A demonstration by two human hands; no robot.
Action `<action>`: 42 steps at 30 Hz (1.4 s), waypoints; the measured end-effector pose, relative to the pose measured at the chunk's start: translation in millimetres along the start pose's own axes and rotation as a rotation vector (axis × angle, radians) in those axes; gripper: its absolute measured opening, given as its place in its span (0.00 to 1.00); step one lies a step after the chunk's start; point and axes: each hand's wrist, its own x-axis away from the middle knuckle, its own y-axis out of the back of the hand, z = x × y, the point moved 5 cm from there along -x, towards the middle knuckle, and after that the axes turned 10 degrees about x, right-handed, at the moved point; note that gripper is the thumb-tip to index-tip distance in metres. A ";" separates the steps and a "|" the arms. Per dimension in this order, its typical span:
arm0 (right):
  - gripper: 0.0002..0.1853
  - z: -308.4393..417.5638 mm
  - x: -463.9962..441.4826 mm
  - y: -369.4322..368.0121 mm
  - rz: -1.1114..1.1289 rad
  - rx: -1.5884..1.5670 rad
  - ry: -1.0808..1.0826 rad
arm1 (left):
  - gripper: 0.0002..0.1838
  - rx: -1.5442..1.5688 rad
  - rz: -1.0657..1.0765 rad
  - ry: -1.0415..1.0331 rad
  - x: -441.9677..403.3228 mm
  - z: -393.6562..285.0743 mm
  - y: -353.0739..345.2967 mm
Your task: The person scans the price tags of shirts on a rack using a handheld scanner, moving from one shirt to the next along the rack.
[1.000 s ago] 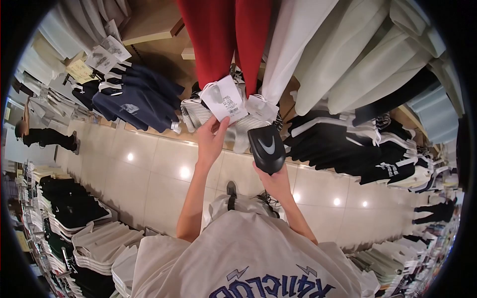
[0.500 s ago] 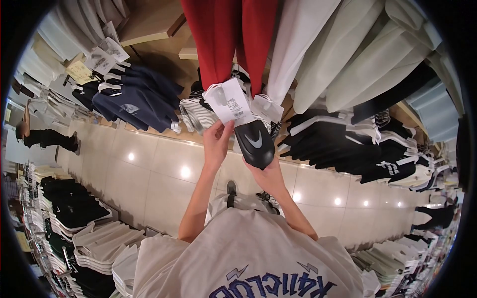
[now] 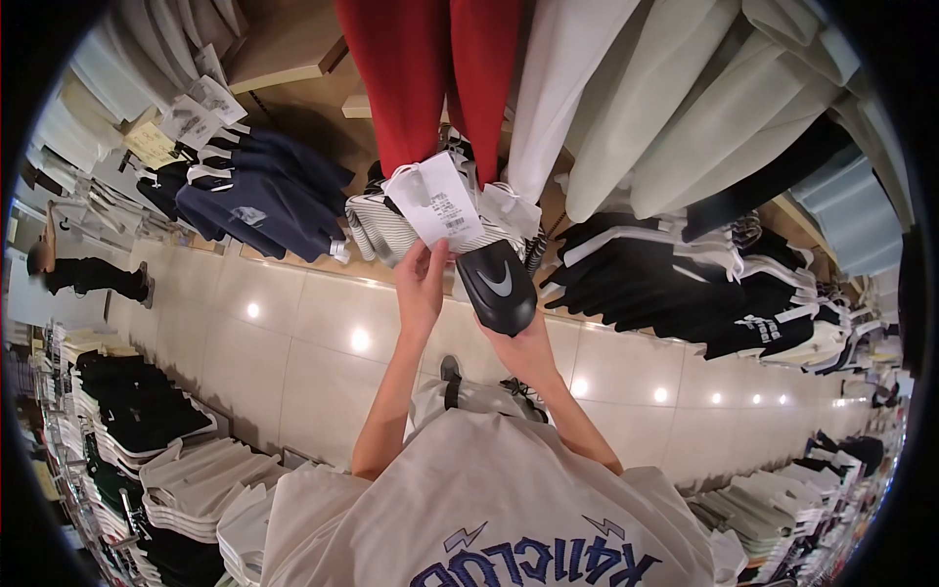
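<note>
The lower edge of a white price tag [image 3: 438,201] with a barcode is pinched between the thumb and fingers of my left hand [image 3: 421,284]. The tag hangs by a string at the hem of a red garment [image 3: 396,88]. My right hand [image 3: 523,347] is closed around a black rounded handheld device [image 3: 497,291] with a grey swoosh on top. Its far end is close to the tag's lower right corner; its underside and most of my right fingers are hidden. A second white tag [image 3: 511,209] hangs just right of the first.
White garments [image 3: 577,78] hang to the right of the red one. Black shirts [image 3: 636,284] and navy shirts [image 3: 259,201] hang lower on both sides. Folded clothes [image 3: 137,401] are stacked behind at left. A person in black [image 3: 93,274] stands at far left.
The tag, garments and device have shifted slightly left in view. The device sits a little lower relative to the tag. Both hands keep their holds. A person at far right has moved.
</note>
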 end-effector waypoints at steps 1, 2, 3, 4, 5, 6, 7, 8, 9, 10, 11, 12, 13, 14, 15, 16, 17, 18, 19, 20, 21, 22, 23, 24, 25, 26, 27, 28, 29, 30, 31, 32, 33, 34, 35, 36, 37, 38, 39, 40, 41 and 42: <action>0.18 0.1 0.2 0.8 -0.004 -0.001 0.000 | 0.16 0.014 -0.011 0.009 -0.6 2.2 0.5; 0.18 0.1 0.5 1.4 -0.006 -0.002 -0.005 | 0.16 0.027 -0.023 0.019 -0.9 3.6 0.8; 0.18 -0.2 1.2 1.9 -0.008 -0.003 -0.010 | 0.16 0.025 -0.019 0.020 -0.8 3.7 0.1; 0.18 -1.5 1.7 2.3 -0.012 -0.005 -0.011 | 0.16 0.024 -0.022 0.020 -0.6 3.9 -0.3; 0.19 -3.7 2.2 2.6 -0.017 -0.004 -0.009 | 0.16 0.022 -0.025 0.020 -0.3 4.3 -0.8; 0.19 -4.7 2.5 2.9 -0.022 -0.003 -0.007 | 0.16 0.021 -0.019 0.022 -0.6 5.7 -1.4; 0.19 -3.4 2.9 3.5 -0.028 -0.004 -0.007 | 0.15 0.037 -0.027 0.019 -1.2 7.8 -1.4; 0.19 -1.0 3.3 4.1 -0.025 -0.019 -0.018 | 0.15 0.054 -0.035 0.016 -1.7 9.0 -2.1; 0.19 0.8 3.8 4.4 -0.022 -0.033 -0.030 | 0.15 0.055 -0.031 0.017 -1.8 8.2 -4.0; 0.19 2.3 4.0 4.2 -0.026 -0.032 -0.030 | 0.16 0.060 -0.041 0.022 -1.6 6.6 -5.0; 0.16 4.8 4.2 4.9 -0.059 -0.032 -0.007 | 0.16 0.065 -0.053 0.027 -1.4 6.0 -5.5; 0.14 6.4 4.5 6.3 -0.092 -0.031 0.016 | 0.16 0.066 -0.051 0.028 -1.6 6.3 -6.0; 0.14 5.5 4.8 7.3 -0.094 -0.031 0.016 | 0.16 0.071 -0.046 0.030 -2.1 6.8 -6.4; 0.13 3.9 5.2 8.3 -0.102 -0.017 0.019 | 0.17 0.076 -0.041 0.033 -2.5 7.4 -6.7; 0.13 3.1 5.5 9.2 -0.111 -0.003 0.022 | 0.17 0.076 -0.038 0.034 -3.0 8.3 -6.8; 0.13 4.3 6.1 10.3 -0.115 -0.005 0.021 | 0.17 0.094 -0.044 0.038 -3.6 9.9 -6.5; 0.12 6.4 7.1 11.8 -0.116 0.006 0.012 | 0.17 0.113 -0.050 0.043 -3.9 12.0 -6.5; 0.12 7.1 8.3 13.6 -0.117 0.019 0.003 | 0.17 0.113 -0.046 0.046 -4.2 14.5 -7.6; 0.12 5.8 9.3 15.5 -0.122 0.020 0.001 | 0.17 0.127 -0.066 0.058 -5.1 18.0 -7.9; 0.12 3.7 10.0 17.2 -0.125 0.022 -0.004 | 0.17 0.141 -0.086 0.069 -6.4 21.8 -8.1; 0.11 2.4 10.6 18.9 -0.128 0.024 -0.007 | 0.17 0.142 -0.082 0.069 -8.1 25.9 -9.0; 0.11 2.5 11.6 21.1 -0.134 0.024 -0.007 | 0.19 0.137 -0.058 0.086 -10.1 31.6 -10.7; 0.12 1.7 13.4 23.4 -0.136 0.020 -0.029 | 0.22 0.132 -0.033 0.105 -11.4 37.1 -13.2; 0.12 0.3 15.3 26.0 -0.140 0.015 -0.050 | 0.22 0.132 -0.024 0.108 -12.0 41.0 -17.6; 0.12 -0.8 16.9 28.9 -0.149 0.014 -0.052 | 0.25 0.115 -0.025 0.094 -12.2 44.6 -22.9; 0.12 -1.8 18.7 32.2 -0.170 0.032 -0.043 | 0.30 0.098 -0.025 0.081 -12.5 47.6 -27.2; 0.12 -3.0 20.2 36.0 -0.190 0.050 -0.033 | 0.30 0.098 -0.015 0.084 -13.7 51.2 -31.1; 0.12 -5.5 22.0 39.3 -0.201 0.049 -0.034 | 0.31 0.131 0.022 0.079 -15.1 54.0 -36.1; 0.13 -9.5 24.3 42.8 -0.212 0.054 -0.055 | 0.33 0.165 0.059 0.075 -15.9 56.5 -40.6; 0.13 -12.6 26.4 46.4 -0.223 0.059 -0.076 | 0.33 0.164 0.069 0.078 -16.6 57.0 -43.8; 0.13 -13.9 28.0 50.1 -0.234 0.057 -0.078 | 0.31 0.110 0.092 0.083 -17.5 57.4 -46.8; 0.14 -15.8 29.7 53.7 -0.231 0.071 -0.093 | 0.30 0.057 0.116 0.088 -18.1 57.9 -50.3; 0.14 -17.3 31.4 56.8 -0.228 0.085 -0.108 | 0.30 0.055 0.128 0.091 -18.1 59.0 -53.1; 0.14 -18.0 33.1 60.3 -0.240 0.081 -0.110 | 0.27 -0.008 0.136 0.087 -17.5 60.3 -55.6; 0.15 -18.5 34.5 63.5 -0.243 0.088 -0.108 | 0.25 -0.070 0.144 0.082 -16.8 61.7 -58.4; 0.15 -19.1 36.2 66.3 -0.247 0.095 -0.107 | 0.25 -0.071 0.155 0.084 -16.0 64.9 -61.0; 0.15 -19.7 38.1 69.2 -0.257 0.093 -0.108 | 0.22 -0.070 0.178 0.041 -15.0 66.0 -64.2; 0.15 -20.9 40.1 71.4 -0.252 0.108 -0.129 | 0.19 -0.069 0.200 -0.003 -13.8 66.9 -67.2; 0.16 -21.9 42.0 73.2 -0.246 0.124 -0.150 | 0.19 -0.069 0.208 -0.001 -12.6 68.1 -69.6; 0.16 -21.5 43.7 75.7 -0.252 0.122 -0.152 | 0.16 -0.089 0.224 -0.022 -11.1 68.1 -72.1; 0.16 -21.9 45.3 77.1 -0.226 0.124 -0.180 | 0.13 -0.110 0.239 -0.044 -9.5 67.7 -74.4; 0.17 -23.0 46.4 78.0 -0.199 0.126 -0.208 | 0.13 -0.111 0.244 -0.044 -8.6 68.5 -75.0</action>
